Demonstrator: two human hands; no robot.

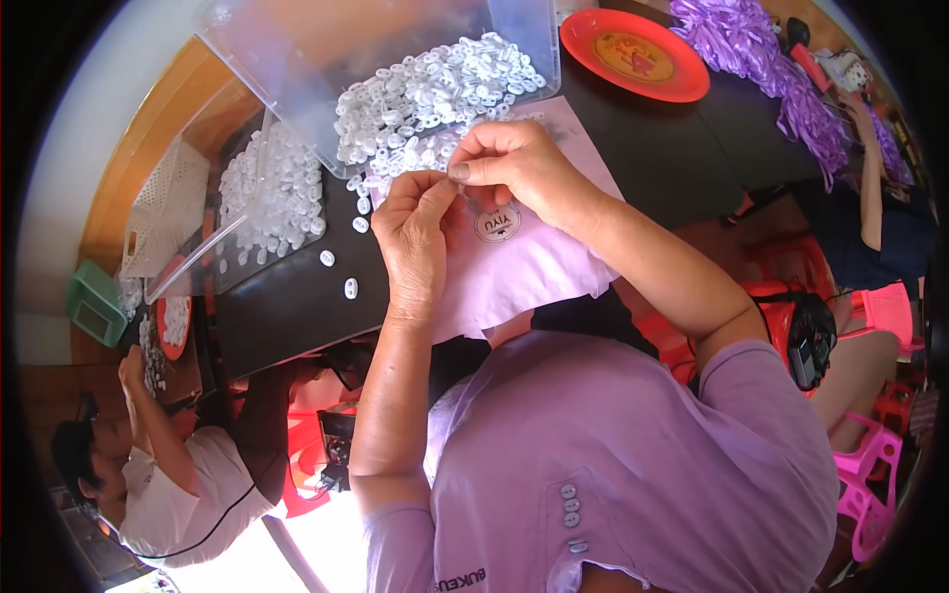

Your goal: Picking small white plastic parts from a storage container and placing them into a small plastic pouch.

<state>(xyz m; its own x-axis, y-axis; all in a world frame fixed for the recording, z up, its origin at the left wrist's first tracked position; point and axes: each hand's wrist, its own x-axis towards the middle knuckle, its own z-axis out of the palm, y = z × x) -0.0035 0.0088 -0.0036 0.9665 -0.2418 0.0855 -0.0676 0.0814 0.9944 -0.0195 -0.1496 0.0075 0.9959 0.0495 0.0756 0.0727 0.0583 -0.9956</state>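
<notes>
White pieces: small ovals, too many to count, heaped in one large clear bin and one smaller clear bin; the nearer edge of the large heap is partly hidden by the hands
Counter: two ovals lie well apart from the heaps, others near the large bin's corner
Left hand: thumb and finger narrowed to a pinch; I cannot tell what is between them
Right hand: fingertips drawn together, contents hidden
Pink cloth: one, beneath both hands
Red plate: one
</notes>
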